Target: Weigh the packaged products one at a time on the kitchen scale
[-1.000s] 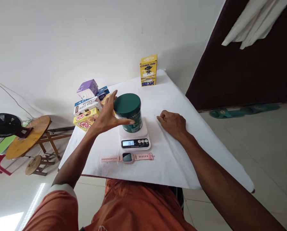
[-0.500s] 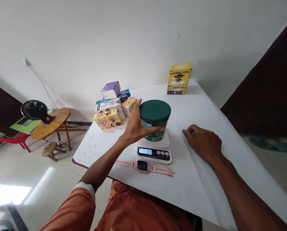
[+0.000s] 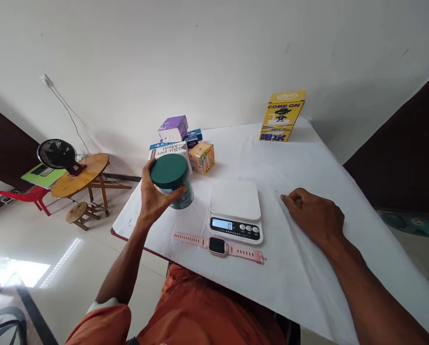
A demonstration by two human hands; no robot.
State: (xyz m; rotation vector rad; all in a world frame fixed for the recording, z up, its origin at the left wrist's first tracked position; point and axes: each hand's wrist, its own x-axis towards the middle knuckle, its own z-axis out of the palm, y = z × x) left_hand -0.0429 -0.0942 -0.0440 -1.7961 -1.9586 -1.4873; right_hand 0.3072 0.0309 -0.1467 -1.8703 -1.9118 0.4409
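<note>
My left hand (image 3: 155,199) is wrapped round a green lidded canister (image 3: 171,175), slightly tilted, left of the scale. Whether its base touches the table cannot be made out. A white digital kitchen scale (image 3: 235,199) has a bare platform, and its display reads 0. In front of the scale lies a smartwatch (image 3: 217,246) with a pink strap, stretched out flat. My right hand (image 3: 313,213) rests on the white cloth right of the scale, fingers curled in; a fold of the cloth runs from its fingertips, and what they pinch, if anything, is hidden.
Behind the canister stand a white "Super Meal" box (image 3: 169,149), a purple-and-white pack (image 3: 173,128), blue boxes (image 3: 193,137) and an orange box (image 3: 202,157). A yellow box (image 3: 282,116) is near the wall. Off to the left, a fan (image 3: 58,154) sits on a small wooden table (image 3: 92,172).
My left hand has carried the green canister off the scale to the left, now hiding the yellow snack box. The reading went from 34 to 0. My right hand has stayed about in place.
</note>
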